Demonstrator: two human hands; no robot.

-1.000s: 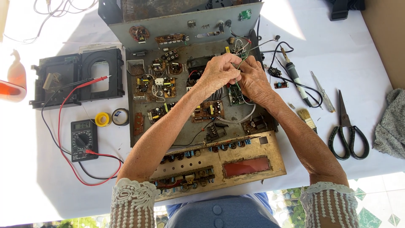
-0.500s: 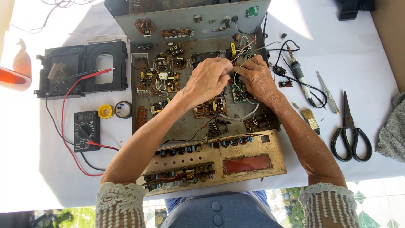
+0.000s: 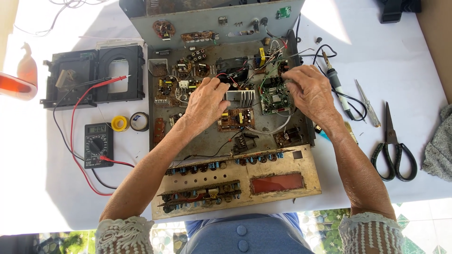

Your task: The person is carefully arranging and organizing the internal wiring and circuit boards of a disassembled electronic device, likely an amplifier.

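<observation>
Two loosely curled, empty hands, left hand (image 3: 205,101) and right hand (image 3: 308,91), inside the open chassis (image 3: 207,141), right near its edge.

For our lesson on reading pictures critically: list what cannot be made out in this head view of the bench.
- Left hand fingertips: curled under, so any hold is hidden.
- Right hand covers part of the green circuit board.
- Orange object: cut off by the left edge.
- Grey cloth: cut off by the right edge.

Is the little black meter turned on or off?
On. The multimeter shows digits on its small grey screen, and its red and black leads are plugged in.
</observation>
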